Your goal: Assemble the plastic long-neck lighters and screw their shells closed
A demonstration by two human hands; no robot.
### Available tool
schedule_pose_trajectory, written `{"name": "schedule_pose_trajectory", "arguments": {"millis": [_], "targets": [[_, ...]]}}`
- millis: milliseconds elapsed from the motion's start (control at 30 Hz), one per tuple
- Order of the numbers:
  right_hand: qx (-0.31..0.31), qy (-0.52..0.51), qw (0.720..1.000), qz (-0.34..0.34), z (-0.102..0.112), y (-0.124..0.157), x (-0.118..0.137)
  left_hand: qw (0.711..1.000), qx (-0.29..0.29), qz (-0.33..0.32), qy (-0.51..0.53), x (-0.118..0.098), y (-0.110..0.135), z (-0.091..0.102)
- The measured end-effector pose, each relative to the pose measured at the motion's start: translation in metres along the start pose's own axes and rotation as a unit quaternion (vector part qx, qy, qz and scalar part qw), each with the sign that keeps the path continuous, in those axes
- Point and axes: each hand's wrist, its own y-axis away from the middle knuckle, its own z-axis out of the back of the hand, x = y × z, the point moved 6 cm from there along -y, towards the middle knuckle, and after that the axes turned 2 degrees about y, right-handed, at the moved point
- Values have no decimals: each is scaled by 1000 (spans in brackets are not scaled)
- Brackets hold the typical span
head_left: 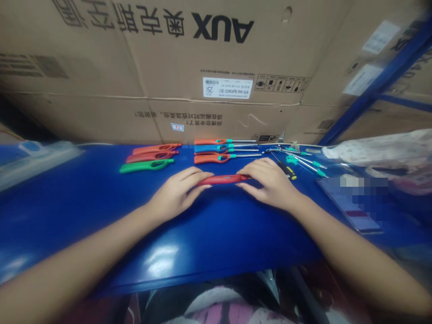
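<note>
Handle (221,180), red — clamped at L end by left hand (177,193), R end by right hand (270,181) — best kept level, w/ even grip, near side of lighters (211,159).

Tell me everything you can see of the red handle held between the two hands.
The red handle is long and slim, with a smooth, plastic-looking body and a small greyish mark on its side. It lies crosswise and roughly level over the blue tabletop; whether it touches the surface cannot be told. The left hand pinches its left end and the right hand its right end, partly hiding both.
</note>
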Motion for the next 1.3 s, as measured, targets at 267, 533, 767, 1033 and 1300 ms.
{"name": "schedule_pose_trajectory", "arguments": {"millis": [267,533,767,1033,1300], "targets": [[-30,23,999,27,5,3,9,999,9,-31,4,-6,1,-2],[-38,20,999,-31,7,3,-5,995,-65,67,30,2,-1,7],[-36,5,999,-36,6,3,-11,997,-67,25,42,-3,0,10],[-44,-32,997,57,10,0,17,997,-47,-32,52,-12,2,6],[69,-68,995,24,-14,3,11,996,28,47,67,5,5,-19]]}}
